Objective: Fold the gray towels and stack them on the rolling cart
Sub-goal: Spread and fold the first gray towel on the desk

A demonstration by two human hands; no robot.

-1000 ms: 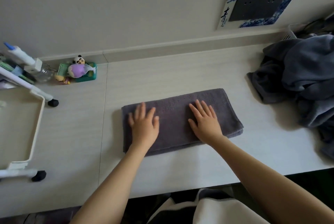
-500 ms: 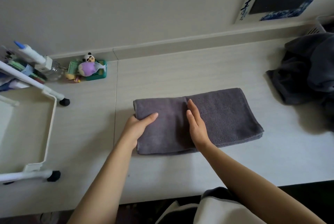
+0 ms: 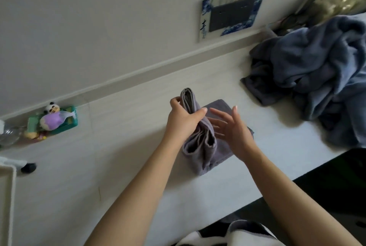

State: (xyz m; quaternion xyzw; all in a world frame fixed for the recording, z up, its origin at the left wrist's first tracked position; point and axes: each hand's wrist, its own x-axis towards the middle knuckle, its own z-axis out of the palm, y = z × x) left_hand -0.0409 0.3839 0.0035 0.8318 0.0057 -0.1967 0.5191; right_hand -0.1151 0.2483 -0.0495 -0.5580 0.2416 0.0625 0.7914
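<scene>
A gray towel (image 3: 204,146), folded into a narrow strip, lies on the white table (image 3: 122,142) with its left half lifted upright. My left hand (image 3: 184,120) grips that raised half, thumb across its front. Beside the fold, my right hand (image 3: 229,126) is open with fingers spread, over the flat half of the towel. A heap of unfolded gray and blue towels (image 3: 313,79) sits at the table's right end. The white rolling cart (image 3: 8,190) shows only as a frame edge at the far left, with a black caster (image 3: 28,167).
A green tray with a panda figure and a purple toy (image 3: 53,120) stands against the wall at left, next to a clear glass item (image 3: 10,134). A blue-and-white framed socket plate (image 3: 231,13) is on the wall. The table's front edge runs diagonally at lower right.
My left hand has lifted the towel's left end up and over toward the right. My right hand has come off the middle crease and opened. The view has swung left.
</scene>
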